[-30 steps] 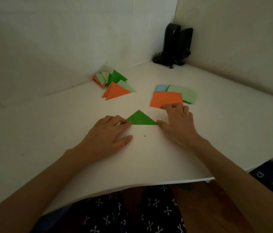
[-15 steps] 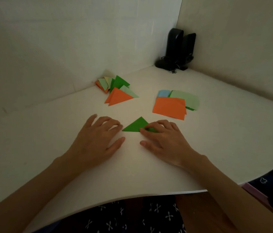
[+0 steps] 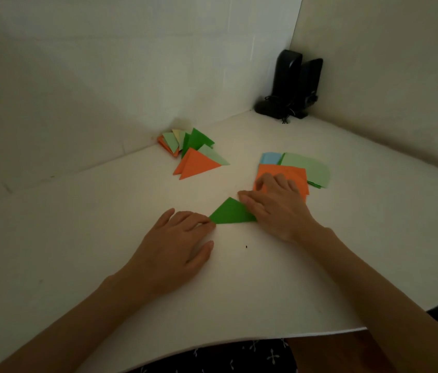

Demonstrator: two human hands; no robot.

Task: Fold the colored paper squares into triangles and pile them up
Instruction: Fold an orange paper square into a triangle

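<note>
Hands are laid flat, fingers extended: L hand (image 3: 174, 239) is pressed at the left tip of the smooth green paper triangle (image 3: 230, 213), R hand (image 3: 277, 208) on its right edge; triangle lies btwn them on the white table (image 3: 104, 224).

Under the right hand (image 3: 274, 208): right tip of the triangle (image 3: 230, 212), near part of the orange square (image 3: 290, 175). Mostly buried (only a sliver out): dark green sheet (image 3: 316, 185). Too small to tell: speck (image 3: 246, 247).

Folded green triangle (image 3: 230, 212) flat near orange square (image 3: 290, 175)
</note>
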